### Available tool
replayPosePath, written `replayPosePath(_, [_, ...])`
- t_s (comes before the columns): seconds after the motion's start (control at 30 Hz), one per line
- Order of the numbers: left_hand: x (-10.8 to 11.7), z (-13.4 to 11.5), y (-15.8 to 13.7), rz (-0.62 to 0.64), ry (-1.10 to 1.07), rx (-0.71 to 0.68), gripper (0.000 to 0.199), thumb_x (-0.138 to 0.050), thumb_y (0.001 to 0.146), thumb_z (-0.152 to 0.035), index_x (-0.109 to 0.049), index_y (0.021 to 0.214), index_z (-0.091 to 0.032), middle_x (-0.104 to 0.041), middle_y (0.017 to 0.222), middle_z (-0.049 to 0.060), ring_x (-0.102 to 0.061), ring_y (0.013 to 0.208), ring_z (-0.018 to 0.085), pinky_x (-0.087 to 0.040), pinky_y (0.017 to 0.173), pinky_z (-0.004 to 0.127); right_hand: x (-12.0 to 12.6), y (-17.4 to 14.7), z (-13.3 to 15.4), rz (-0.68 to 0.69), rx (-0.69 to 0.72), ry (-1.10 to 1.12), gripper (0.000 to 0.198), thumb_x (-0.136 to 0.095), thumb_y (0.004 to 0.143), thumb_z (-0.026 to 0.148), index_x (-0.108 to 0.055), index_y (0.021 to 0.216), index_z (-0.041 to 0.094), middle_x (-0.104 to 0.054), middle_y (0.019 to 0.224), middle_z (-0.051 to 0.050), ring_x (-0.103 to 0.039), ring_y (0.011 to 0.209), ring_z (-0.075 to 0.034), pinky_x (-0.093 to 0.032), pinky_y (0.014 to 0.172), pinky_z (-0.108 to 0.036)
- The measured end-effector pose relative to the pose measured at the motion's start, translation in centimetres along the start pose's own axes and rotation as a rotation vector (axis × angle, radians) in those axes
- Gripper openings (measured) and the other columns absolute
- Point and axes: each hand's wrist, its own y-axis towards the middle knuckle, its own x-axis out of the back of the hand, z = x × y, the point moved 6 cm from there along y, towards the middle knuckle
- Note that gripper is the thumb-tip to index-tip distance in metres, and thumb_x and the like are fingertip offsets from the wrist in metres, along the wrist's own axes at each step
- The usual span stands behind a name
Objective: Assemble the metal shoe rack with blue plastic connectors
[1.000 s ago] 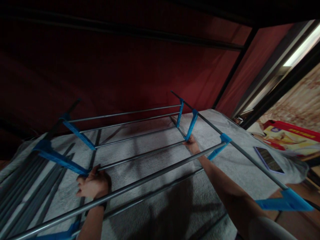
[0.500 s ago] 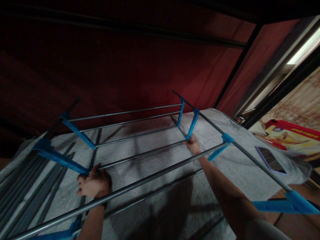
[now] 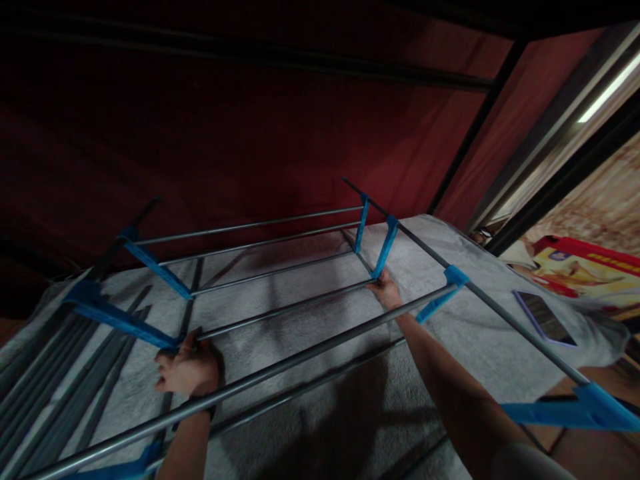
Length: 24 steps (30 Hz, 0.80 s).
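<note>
A rack frame of grey metal tubes (image 3: 310, 340) and blue plastic brackets (image 3: 123, 320) lies across the grey blanket. My left hand (image 3: 187, 370) is closed around the lower end of a left-side bracket, where a crosswise tube meets the side tube. On the far right side, my right hand (image 3: 386, 291) grips the foot of another blue bracket (image 3: 385, 248) at the other end of that crosswise tube. Its fingertips are partly hidden. Both forearms reach through the frame, beneath a nearer tube that crosses over them.
Several loose grey tubes (image 3: 60, 380) lie together at the left. A phone (image 3: 544, 319) rests on the blanket (image 3: 480, 333) at the right, near a red and yellow box (image 3: 590, 270). Behind the frame hangs dark red cloth (image 3: 280, 147), with black metal bars (image 3: 470, 147) around it.
The camera view has shifted very slightly. Both hands keep the same hold on the rack frame, which stays in place.
</note>
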Motion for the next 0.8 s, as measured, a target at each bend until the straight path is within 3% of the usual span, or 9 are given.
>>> replayPosePath(0.53, [-0.7,0.3,0.5,-0.023,-0.036,-0.036,0.065,-0.029,0.096,-0.054,-0.062,0.136,-0.014,-0.041,0.139,0.035,-0.05,0.12,0.056,-0.033,0.086,0.069,-0.2,-0.2,-0.8,0.001,-0.024,0.071,0.045,-0.074,0.068,0.046,-0.05,0.101,0.027,-0.059,0.073,0.004,-0.059,0.07,-0.022,-0.046,0.068,-0.036])
replayPosePath(0.8, [-1.8,1.4,1.3,-0.059,0.004,-0.023,0.062,-0.031,0.096,-0.056,-0.061,0.136,-0.019,-0.041,0.141,0.029,-0.052,0.121,0.05,-0.034,0.092,0.065,-0.1,0.0,-0.6,-0.039,0.008,0.08,0.044,-0.074,0.07,0.054,-0.05,0.096,0.028,-0.061,0.075,0.003,-0.059,0.072,-0.022,-0.048,0.069,-0.037])
